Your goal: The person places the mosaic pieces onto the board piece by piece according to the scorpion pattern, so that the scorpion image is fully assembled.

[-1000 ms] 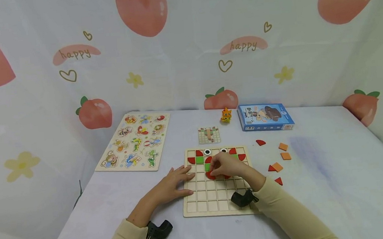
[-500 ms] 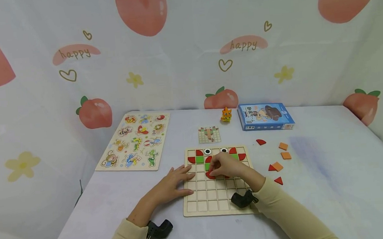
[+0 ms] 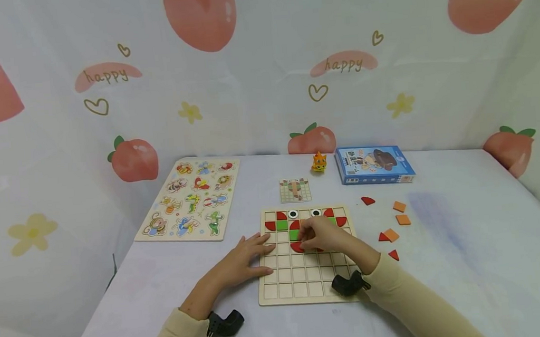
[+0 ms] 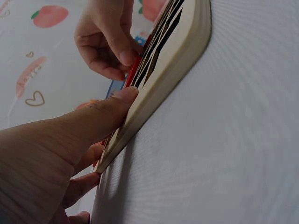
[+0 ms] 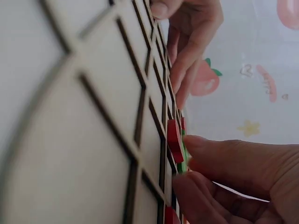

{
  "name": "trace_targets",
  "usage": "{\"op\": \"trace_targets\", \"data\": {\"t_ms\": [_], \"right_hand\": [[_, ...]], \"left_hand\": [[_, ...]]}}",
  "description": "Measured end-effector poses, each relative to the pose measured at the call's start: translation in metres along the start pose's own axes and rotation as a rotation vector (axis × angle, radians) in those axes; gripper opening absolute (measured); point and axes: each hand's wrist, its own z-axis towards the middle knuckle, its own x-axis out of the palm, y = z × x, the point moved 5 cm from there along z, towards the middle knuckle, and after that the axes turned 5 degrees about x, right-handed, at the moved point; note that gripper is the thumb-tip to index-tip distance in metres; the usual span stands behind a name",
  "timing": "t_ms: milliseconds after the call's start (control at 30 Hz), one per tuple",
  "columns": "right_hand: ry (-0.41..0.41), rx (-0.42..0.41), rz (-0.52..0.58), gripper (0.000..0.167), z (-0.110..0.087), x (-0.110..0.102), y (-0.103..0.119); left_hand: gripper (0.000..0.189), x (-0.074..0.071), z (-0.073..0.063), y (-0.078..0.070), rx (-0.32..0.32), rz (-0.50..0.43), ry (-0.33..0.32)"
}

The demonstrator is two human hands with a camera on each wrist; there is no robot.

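Observation:
A wooden grid board [image 3: 291,276] lies on the table, with red quarter-round tiles, green square tiles [image 3: 294,235] and two eye tiles [image 3: 292,215] in its upper rows. My left hand [image 3: 242,260] rests on the board's left edge with fingers spread; in the left wrist view its thumb [image 4: 125,95] lies on the rim. My right hand [image 3: 325,234] is over the board's middle, thumb and forefinger parted beside a red quarter-round tile [image 3: 297,247]. In the right wrist view this red tile [image 5: 174,140] sits by the thumb tip. The right palm hides some tiles.
Orange squares [image 3: 403,220] and red pieces [image 3: 368,201] lie loose on the right. Behind the board are a pattern card [image 3: 295,190], an orange toy figure [image 3: 319,162] and a blue box [image 3: 374,164]. An insect picture board [image 3: 191,201] lies on the left.
My right hand has shifted slightly right, away from the red quarter-round tile, which stays on the board and shows more fully. The left hand has not moved.

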Motion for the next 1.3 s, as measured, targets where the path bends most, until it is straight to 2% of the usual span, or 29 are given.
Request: {"op": "trace_targets", "data": {"t_ms": [167, 300, 433, 567, 767, 867, 1033, 1300], "right_hand": [[-0.034, -0.1, -0.097, 0.02, -0.02, 0.001, 0.002], [-0.007, -0.17, -0.236, 0.029, -0.035, 0.006, 0.007], [0.029, -0.237, -0.37, 0.033, -0.043, 0.012, 0.01], [0.028, -0.28, -0.425, 0.033, -0.045, 0.015, 0.012], [0.027, -0.302, -0.437, 0.032, -0.045, 0.015, 0.012], [0.047, -0.288, -0.376, 0.033, -0.046, 0.011, 0.01], [0.014, -0.204, -0.236, 0.035, -0.045, -0.011, -0.001], [-0.062, -0.109, -0.194, 0.037, -0.048, -0.045, -0.025]], "left_hand": [[0.059, 0.001, 0.001, 0.0, -0.011, 0.008, 0.001], [0.059, 0.0, 0.0, 0.0, -0.017, 0.019, -0.001], [0.059, 0.0, 0.0, 0.001, -0.013, 0.021, 0.0], [0.059, 0.002, 0.0, 0.002, -0.008, 0.025, 0.002], [0.06, 0.001, 0.0, 0.002, -0.011, 0.029, -0.001], [0.06, 0.001, 0.0, 0.001, -0.011, 0.024, -0.002], [0.06, 0.001, 0.0, 0.001, -0.01, 0.015, 0.0], [0.059, 0.001, 0.0, 0.001, -0.008, 0.015, -0.003]]}}
